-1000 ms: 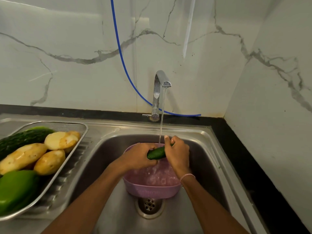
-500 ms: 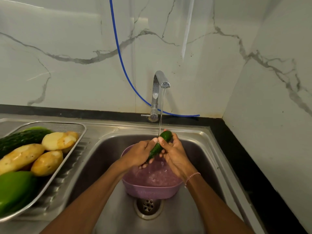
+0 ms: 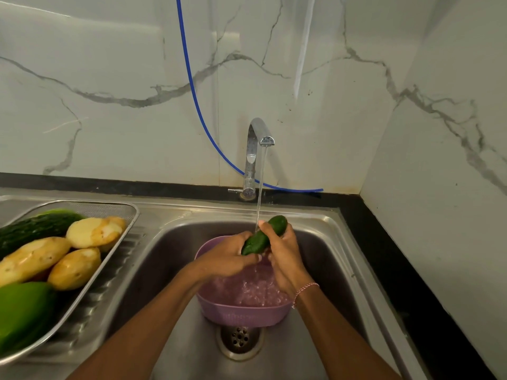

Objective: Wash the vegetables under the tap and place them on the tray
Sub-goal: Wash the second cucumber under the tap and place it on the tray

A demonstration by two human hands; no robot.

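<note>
A small green cucumber is held tilted under the running tap, its far end pointing up and right. My left hand grips its lower end and my right hand wraps its upper part. Both hands hover over a purple plastic bowl full of water in the steel sink. On the left drainboard a wire-mesh tray holds several peeled potatoes, a long dark cucumber and a large green vegetable.
The sink drain lies just in front of the bowl. A blue hose runs down the marble wall behind the tap. A black counter strip borders the sink on the right, against a side wall.
The cucumber has turned from lying level between my hands to tilted, far end raised toward the stream. My hands have shifted along it while rubbing.
</note>
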